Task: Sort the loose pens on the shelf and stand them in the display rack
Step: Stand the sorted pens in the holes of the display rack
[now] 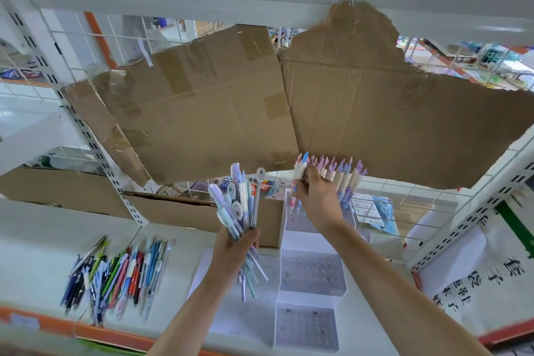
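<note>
My left hand (236,251) grips a thick bundle of pastel pens (242,205), held upright above the shelf. My right hand (315,196) pinches a cream pen with a pink and blue cap (300,168) at the left end of the top tier of the clear stepped display rack (312,272). A row of matching cream pens (344,173) stands in that top tier, to the right of my hand. The two lower tiers show empty holes. A heap of loose mixed pens (115,272) lies on the white shelf (37,263) at the left.
Torn brown cardboard (346,101) hangs behind the rack against a wire grid. A cardboard box (202,212) sits behind my left hand. A white sack with black characters (474,274) stands at the right. The shelf's front edge is orange.
</note>
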